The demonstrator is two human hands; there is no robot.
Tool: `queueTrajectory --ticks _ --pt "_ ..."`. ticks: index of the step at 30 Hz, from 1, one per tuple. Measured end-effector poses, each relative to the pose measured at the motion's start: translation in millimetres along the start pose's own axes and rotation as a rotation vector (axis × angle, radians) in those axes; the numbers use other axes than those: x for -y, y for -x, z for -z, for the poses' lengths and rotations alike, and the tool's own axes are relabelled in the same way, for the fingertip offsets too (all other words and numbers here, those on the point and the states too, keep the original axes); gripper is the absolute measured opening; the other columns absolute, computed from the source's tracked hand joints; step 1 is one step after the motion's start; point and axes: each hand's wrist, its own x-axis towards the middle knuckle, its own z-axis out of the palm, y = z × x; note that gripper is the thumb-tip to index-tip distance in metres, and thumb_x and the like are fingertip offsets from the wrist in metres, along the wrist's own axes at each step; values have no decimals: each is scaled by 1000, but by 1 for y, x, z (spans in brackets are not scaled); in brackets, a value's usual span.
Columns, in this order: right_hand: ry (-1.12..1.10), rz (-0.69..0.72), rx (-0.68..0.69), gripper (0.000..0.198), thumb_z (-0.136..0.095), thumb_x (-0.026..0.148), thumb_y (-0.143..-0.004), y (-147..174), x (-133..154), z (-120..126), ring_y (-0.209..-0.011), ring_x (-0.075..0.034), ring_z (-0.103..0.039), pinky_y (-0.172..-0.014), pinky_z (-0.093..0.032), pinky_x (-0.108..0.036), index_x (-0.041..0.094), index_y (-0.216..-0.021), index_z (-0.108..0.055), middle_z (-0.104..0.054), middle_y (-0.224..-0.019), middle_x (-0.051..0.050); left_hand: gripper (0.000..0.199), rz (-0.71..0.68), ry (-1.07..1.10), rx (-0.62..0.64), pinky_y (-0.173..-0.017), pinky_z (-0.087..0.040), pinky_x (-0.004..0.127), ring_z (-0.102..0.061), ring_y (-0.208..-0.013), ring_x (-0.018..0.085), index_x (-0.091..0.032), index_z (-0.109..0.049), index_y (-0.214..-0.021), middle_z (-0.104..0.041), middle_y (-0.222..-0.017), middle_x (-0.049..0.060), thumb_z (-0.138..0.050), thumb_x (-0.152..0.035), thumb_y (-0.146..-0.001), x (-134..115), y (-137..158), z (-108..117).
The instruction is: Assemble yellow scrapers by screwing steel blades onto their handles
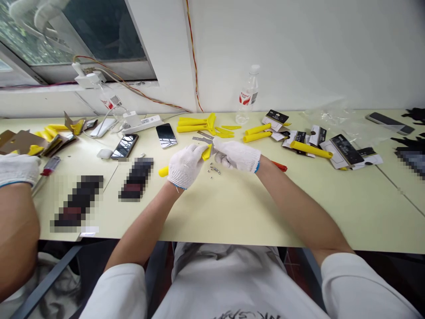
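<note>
two white-gloved hands meet over the work surface. the left hand [186, 165] has its fingers curled round a yellow plastic tool with a rounded handle and a flattened head [207, 153], the handle's end emerging behind the palm. the right hand [238, 156] is bent in at that head, thumb and fingers partly closed; whether they grip anything cannot be told. just below lie small silver metal fasteners [215, 169], loosely scattered; just above, flat grey metal blades [203, 137]. beyond these are long yellow plastic handles [194, 128], with thin yellow pointed pieces [229, 131] beside them. a red object [279, 166] shows partly behind the right wrist. further right, yellow cylindrical tubes [310, 149] lie among black-and-white printed cards [347, 150]. a clear plastic bottle with a white cap [247, 97] stands upright near the wall. to the left, a white-edged smartphone with a dark screen [166, 135] lies flat on the pale yellow-green table [232, 212]. at the far left edge, a co-worker's gloved hand [18, 170] is near a screwdriver with a translucent red handle [51, 166].
</note>
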Motion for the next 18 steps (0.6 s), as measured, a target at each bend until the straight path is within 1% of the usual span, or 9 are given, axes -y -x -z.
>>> queueTrajectory --ticks 2,4,6,7,9,12,14,17,18 --pt "23 -5 16 44 -78 44 -112 -2 -4 2 -124 -31 -75 -104 -67 -50 17 -146 -73 -73 -146 -13 40 57 125 -49 -94 -56 38 -76 -117 29 -30 -79 -148 -79 -134 10 -60 -26 -113 5 -3 0" --pt "50 -1 20 41 -74 44 -115 -6 -9 -1 -126 -32 -75 -106 -66 -50 17 -145 -74 -73 -146 -11 33 123 265 -74 -93 -56 36 -75 -114 28 -25 -82 -138 -79 -129 9 -64 -25 -110 10 -7 2" --pt "76 10 19 39 -71 44 -117 -13 -14 -7 -127 -33 -75 -108 -66 -49 17 -144 -75 -73 -146 -10 18 208 388 -55 -87 -54 33 -73 -101 26 -20 -81 -114 -78 -109 8 -67 -27 -106 14 -10 5" --pt "89 15 20 38 -71 44 -117 -16 -17 -11 -128 -33 -75 -108 -65 -49 17 -143 -76 -73 -146 -10 13 253 438 -36 -82 -52 32 -71 -92 24 -19 -77 -101 -75 -96 6 -68 -29 -104 16 -11 7" --pt "113 24 26 37 -70 44 -117 -23 -21 -19 -128 -33 -75 -109 -65 -48 17 -142 -76 -73 -146 -10 23 346 536 2 -72 -46 31 -63 -79 20 -19 -66 -83 -64 -77 2 -71 -34 -101 18 -11 9" --pt "142 41 40 35 -62 42 -121 -32 -27 -26 -129 -32 -75 -110 -64 -47 16 -140 -77 -73 -144 -9 28 431 644 44 -66 -40 31 -56 -72 18 -21 -60 -78 -58 -67 0 -70 -38 -98 20 -9 11" --pt "155 57 46 36 -57 41 -123 -37 -29 -28 -129 -32 -75 -110 -64 -45 16 -138 -78 -74 -142 -8 25 452 674 62 -66 -41 32 -55 -70 18 -21 -61 -80 -61 -66 0 -70 -38 -96 21 -8 11" --pt "177 86 51 48 -41 38 -128 -41 -31 -26 -131 -31 -74 -109 -61 -38 12 -135 -80 -75 -138 -5 21 457 699 72 -67 -43 32 -56 -71 18 -21 -63 -83 -63 -66 0 -70 -38 -94 20 -7 11" --pt "190 94 51 48 -40 38 -128 -42 -31 -25 -129 -29 -75 -108 -61 -37 11 -134 -80 -75 -137 -5 21 458 708 74 -67 -44 32 -57 -71 18 -21 -64 -84 -63 -65 0 -70 -38 -94 20 -7 11"
